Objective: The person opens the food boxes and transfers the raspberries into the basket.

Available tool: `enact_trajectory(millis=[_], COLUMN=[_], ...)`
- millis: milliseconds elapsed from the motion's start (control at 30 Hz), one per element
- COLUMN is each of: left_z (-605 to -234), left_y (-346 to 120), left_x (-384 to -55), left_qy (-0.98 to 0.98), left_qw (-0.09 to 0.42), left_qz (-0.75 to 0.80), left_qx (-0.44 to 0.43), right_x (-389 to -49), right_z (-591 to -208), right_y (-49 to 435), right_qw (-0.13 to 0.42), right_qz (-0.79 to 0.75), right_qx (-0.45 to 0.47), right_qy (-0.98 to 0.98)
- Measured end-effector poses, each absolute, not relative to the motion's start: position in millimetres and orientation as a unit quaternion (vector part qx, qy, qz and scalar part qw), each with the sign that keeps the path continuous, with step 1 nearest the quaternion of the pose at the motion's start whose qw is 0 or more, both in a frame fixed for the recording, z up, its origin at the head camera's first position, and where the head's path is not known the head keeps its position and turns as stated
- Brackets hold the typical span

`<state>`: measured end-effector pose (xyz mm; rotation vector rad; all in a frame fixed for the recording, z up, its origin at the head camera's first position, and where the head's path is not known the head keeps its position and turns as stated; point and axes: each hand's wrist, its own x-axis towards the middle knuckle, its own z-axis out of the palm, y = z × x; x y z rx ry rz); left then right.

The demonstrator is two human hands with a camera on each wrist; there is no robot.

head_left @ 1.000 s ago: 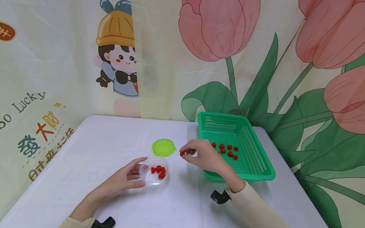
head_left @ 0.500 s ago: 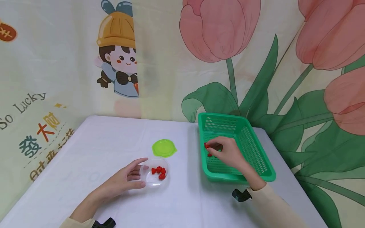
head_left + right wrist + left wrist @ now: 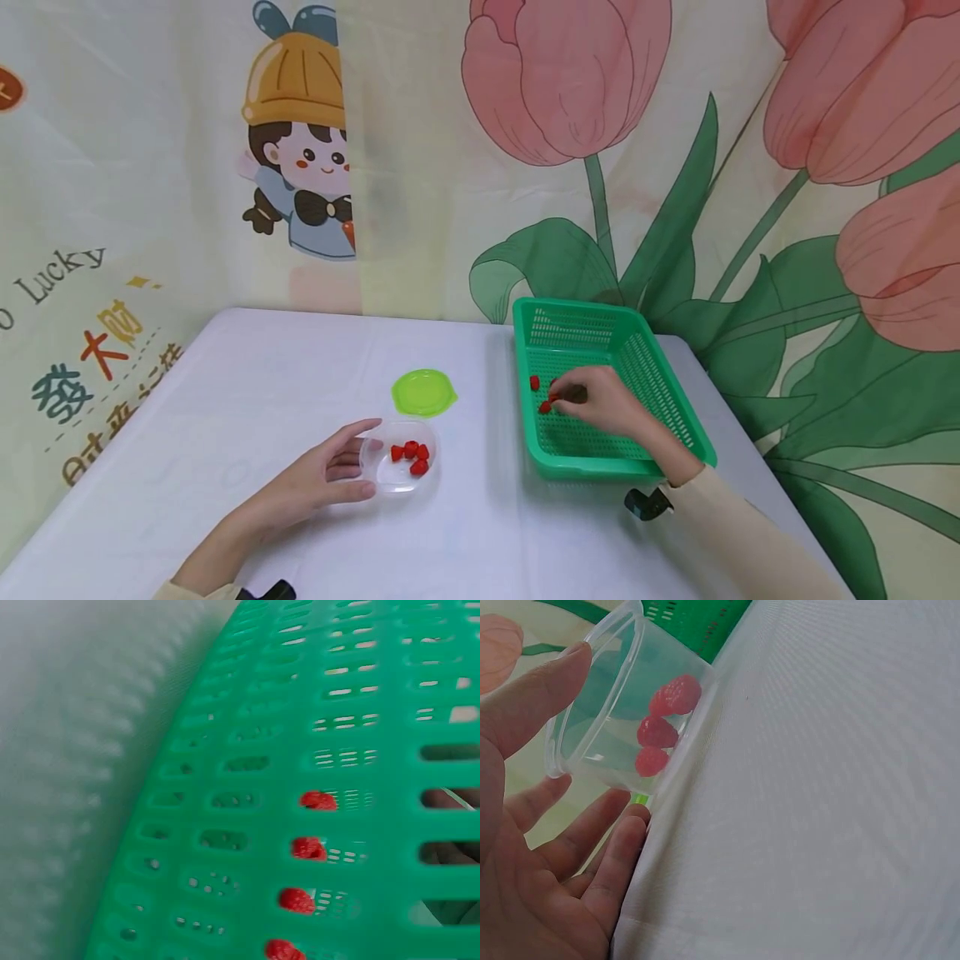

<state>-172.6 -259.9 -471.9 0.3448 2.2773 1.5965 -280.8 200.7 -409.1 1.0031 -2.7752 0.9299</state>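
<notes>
A small clear plastic tub point(image 3: 388, 481) stands on the table with several red raspberries point(image 3: 410, 450) in it. My left hand point(image 3: 330, 475) holds the tub from its left side, thumb point(image 3: 544, 694) on the rim and fingers along the wall. Inside the green basket point(image 3: 592, 467), my right hand point(image 3: 603, 404) pinches a raspberry point(image 3: 553, 397) between thumb and fingertips. Another raspberry point(image 3: 545, 407) lies right at those fingertips, and one more point(image 3: 534, 382) sits by the basket's left wall. The hand hides part of the basket floor. Through the slots, the right wrist view shows several raspberries point(image 3: 307, 848).
A lime-green lid point(image 3: 423, 392) lies flat behind the tub, left of the basket. White cloth point(image 3: 465, 533) covers the table. A printed backdrop point(image 3: 420, 167) with tulips hangs behind. Each wrist wears a small black camera point(image 3: 648, 504).
My right hand has gone from beside the tub, carrying a raspberry, to the basket, then slightly right and down among the raspberries there. My left hand stays at the tub; the view has shifted slightly.
</notes>
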Motion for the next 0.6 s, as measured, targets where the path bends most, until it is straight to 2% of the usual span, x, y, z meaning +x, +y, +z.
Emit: enact_trajectory(millis=[600], left_z=[-472], left_y=[-260], left_x=[-173], left_qy=[0.795], left_qw=[0.165], left_qz=[0.57], left_qx=[0.128], right_x=[-290], right_z=[-423], right_y=[200], right_qw=[-0.035], right_qz=[0.253], right_qx=[0.392], right_qy=[-0.884])
